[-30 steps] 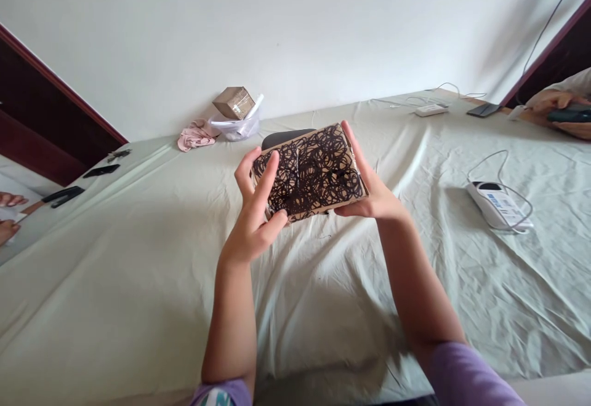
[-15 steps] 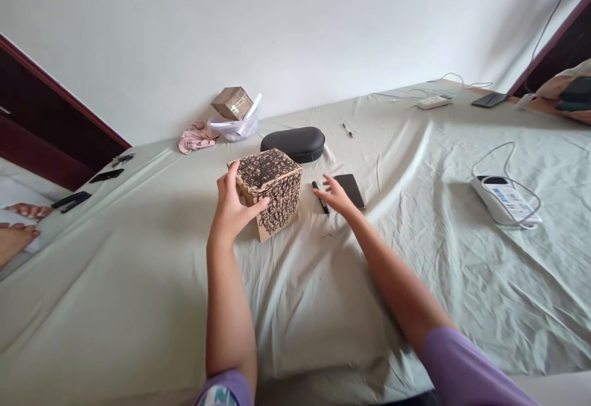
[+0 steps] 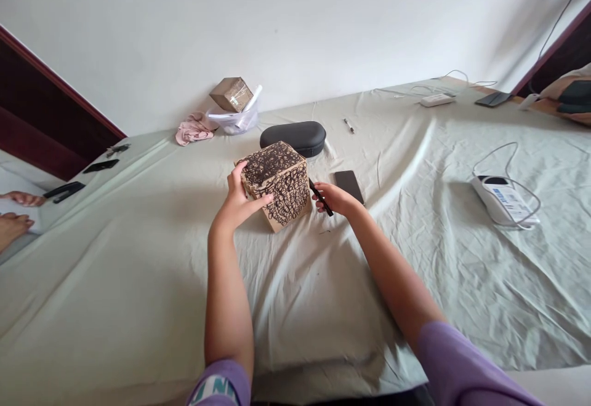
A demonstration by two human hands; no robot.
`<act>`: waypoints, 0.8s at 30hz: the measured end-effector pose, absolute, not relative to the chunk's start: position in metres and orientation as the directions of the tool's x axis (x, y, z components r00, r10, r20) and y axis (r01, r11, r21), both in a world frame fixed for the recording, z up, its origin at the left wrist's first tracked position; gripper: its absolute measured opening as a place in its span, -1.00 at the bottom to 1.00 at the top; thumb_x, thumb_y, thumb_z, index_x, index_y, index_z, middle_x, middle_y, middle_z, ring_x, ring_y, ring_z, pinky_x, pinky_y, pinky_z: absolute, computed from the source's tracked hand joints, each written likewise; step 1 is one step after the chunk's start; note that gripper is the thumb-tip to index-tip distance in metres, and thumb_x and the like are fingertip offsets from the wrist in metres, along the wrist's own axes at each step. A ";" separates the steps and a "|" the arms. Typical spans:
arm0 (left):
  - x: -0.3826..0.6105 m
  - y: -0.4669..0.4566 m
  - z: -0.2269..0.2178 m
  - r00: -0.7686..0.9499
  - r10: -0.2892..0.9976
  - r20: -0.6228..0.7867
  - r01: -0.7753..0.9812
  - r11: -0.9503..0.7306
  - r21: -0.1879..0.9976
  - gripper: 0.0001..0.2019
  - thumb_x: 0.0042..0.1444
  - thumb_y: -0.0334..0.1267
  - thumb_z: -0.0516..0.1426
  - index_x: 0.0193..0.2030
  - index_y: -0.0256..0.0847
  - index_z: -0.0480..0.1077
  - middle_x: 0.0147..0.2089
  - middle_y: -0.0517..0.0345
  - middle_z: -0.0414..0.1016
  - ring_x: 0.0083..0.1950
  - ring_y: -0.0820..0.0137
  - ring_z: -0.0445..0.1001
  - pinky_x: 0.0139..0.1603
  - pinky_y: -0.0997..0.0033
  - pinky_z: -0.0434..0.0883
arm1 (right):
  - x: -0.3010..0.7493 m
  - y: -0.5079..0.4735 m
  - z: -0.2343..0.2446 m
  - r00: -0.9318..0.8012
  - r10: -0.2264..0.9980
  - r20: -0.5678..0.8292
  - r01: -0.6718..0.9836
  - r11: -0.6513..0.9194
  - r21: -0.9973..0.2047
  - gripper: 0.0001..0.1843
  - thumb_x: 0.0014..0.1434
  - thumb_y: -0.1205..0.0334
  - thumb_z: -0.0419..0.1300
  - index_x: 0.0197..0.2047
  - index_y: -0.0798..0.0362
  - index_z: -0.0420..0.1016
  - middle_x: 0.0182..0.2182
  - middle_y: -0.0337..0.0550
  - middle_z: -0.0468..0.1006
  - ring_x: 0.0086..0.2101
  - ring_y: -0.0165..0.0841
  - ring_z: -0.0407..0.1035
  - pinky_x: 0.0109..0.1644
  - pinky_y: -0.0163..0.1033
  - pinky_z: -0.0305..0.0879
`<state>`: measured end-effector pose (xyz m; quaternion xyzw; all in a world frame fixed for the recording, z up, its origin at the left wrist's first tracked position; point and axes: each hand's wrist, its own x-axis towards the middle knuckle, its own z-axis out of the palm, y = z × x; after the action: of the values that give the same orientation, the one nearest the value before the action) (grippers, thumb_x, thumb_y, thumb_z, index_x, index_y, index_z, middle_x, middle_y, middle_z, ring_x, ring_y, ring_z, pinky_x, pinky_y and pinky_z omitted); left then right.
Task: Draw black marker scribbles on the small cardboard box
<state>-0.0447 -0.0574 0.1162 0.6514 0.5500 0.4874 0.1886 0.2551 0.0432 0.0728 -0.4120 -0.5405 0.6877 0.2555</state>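
Observation:
A cardboard box [image 3: 279, 184] covered in black scribbles stands on the pale green sheet [image 3: 323, 283]. My left hand [image 3: 239, 200] grips its left side, thumb on the near face. On the box's right, my right hand [image 3: 336, 199] is closed round a black marker pen [image 3: 320, 196] whose tip points at the box. A dark phone [image 3: 348, 184] lies just past that hand.
A black oval case [image 3: 293, 137] lies behind the box. Farther back are a plastic bag holding a small carton [image 3: 233, 107], a pink cloth [image 3: 194, 130] and a small pen [image 3: 348, 125]. A white device with a cable [image 3: 503, 200] sits at right. Another person's hands show at the left edge.
The box went from held up in both hands down onto the sheet. My right hand let go of it, reached to the marker and picked it up.

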 end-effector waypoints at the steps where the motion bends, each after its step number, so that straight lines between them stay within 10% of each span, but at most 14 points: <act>1: -0.043 -0.056 0.115 -0.072 0.912 0.403 0.518 -0.311 0.797 0.12 -0.02 -0.04 0.54 0.61 0.21 0.07 0.62 -0.13 0.07 0.66 -0.17 0.19 0.60 -0.38 0.27 | 0.255 0.042 0.073 -0.541 0.792 -0.283 0.052 -0.305 -0.951 -0.82 0.34 0.08 0.19 -0.17 -0.05 0.28 -0.41 -0.28 0.40 -0.51 -0.40 0.26 -0.40 -0.30 0.35; 8: -0.039 -0.049 0.111 -0.048 0.960 0.277 0.324 -0.247 0.913 0.27 -0.02 -0.06 0.55 0.66 0.21 -0.15 0.73 -0.11 0.00 0.68 -0.15 0.18 0.65 -0.28 0.23 | 0.257 0.051 0.067 -0.462 0.842 -0.278 -0.047 -0.337 -0.940 -0.92 0.36 0.26 0.18 -0.20 0.07 0.42 -0.50 -0.31 0.35 -0.59 -0.50 0.12 -0.51 -0.38 0.12; 14: -0.030 -0.035 0.058 -0.039 0.997 0.073 0.286 -0.059 0.956 0.31 -0.22 -0.06 0.59 0.63 -0.06 0.03 0.54 -0.28 0.36 0.62 -0.26 0.27 0.67 -0.33 0.17 | 0.262 0.056 0.065 -0.380 0.854 -0.356 0.079 -0.353 -0.932 -0.84 0.49 0.20 0.15 -0.19 0.02 0.42 -0.61 -0.41 0.23 -0.68 -0.55 -0.07 -0.61 -0.41 -0.17; 20: -0.006 -0.029 0.018 -0.114 0.967 0.227 0.098 -0.217 0.971 0.30 -0.22 0.11 0.55 0.61 -0.12 0.01 0.64 -0.30 0.20 0.65 -0.24 0.22 0.67 -0.23 0.18 | 0.263 0.054 0.063 -0.318 0.876 -0.363 0.210 -0.308 -0.928 -0.93 0.43 0.23 0.29 -0.06 0.03 0.54 -0.65 -0.36 0.36 -0.72 -0.51 0.09 -0.66 -0.38 -0.05; 24: 0.000 -0.022 0.004 -0.235 0.916 0.326 0.109 -0.308 0.945 0.33 -0.21 0.24 0.50 0.65 -0.01 -0.02 0.66 -0.20 0.14 0.67 -0.17 0.18 0.70 -0.17 0.12 | 0.277 0.053 0.076 -0.329 0.860 -0.390 0.320 -0.287 -0.903 -0.23 0.20 0.60 0.30 0.43 -0.04 0.46 -0.60 -0.34 0.56 -0.72 -0.40 0.31 -0.64 -0.33 0.22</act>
<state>-0.0004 -0.0223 0.0040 0.5246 0.4883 0.6157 0.3276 0.2773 0.0527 0.0765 -0.5334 -0.5532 0.5989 0.2252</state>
